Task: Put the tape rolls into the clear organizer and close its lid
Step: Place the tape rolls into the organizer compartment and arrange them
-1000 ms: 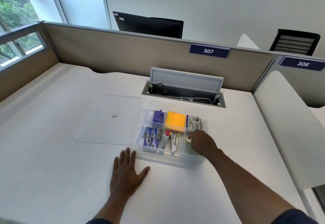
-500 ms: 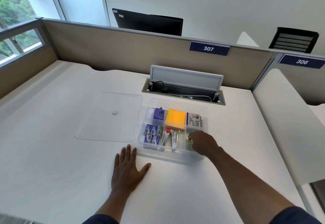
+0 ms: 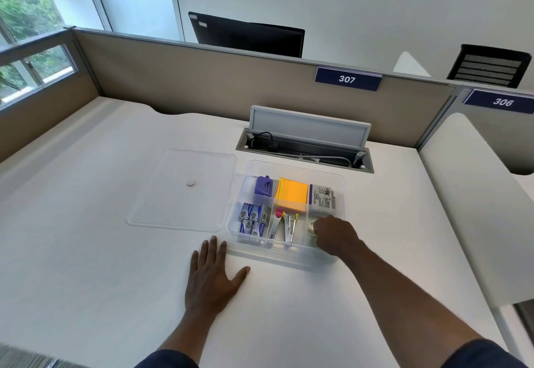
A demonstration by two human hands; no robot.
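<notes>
The clear organizer [image 3: 291, 164] stands open on the white desk, holding a purple item, orange sticky notes, staple boxes, clips and a labelled packet. My right hand [image 3: 336, 236] reaches into its near right compartment, fingers curled on a clear tape roll [image 3: 311, 226] that rests low in that compartment. The organizer's clear lid [image 3: 185, 191] lies flat on the desk just to the left of it. My left hand [image 3: 212, 275] lies flat, fingers spread, on the desk in front of the organizer's near left corner.
An open cable hatch [image 3: 306, 147] with a raised flap sits in the desk right behind the organizer. A tan partition [image 3: 202, 78] bounds the desk at the back and left. A second white desk surface [image 3: 474, 208] adjoins on the right.
My right hand has sunk a little deeper into the near right compartment with the tape roll. The left hand has stayed flat on the desk.
</notes>
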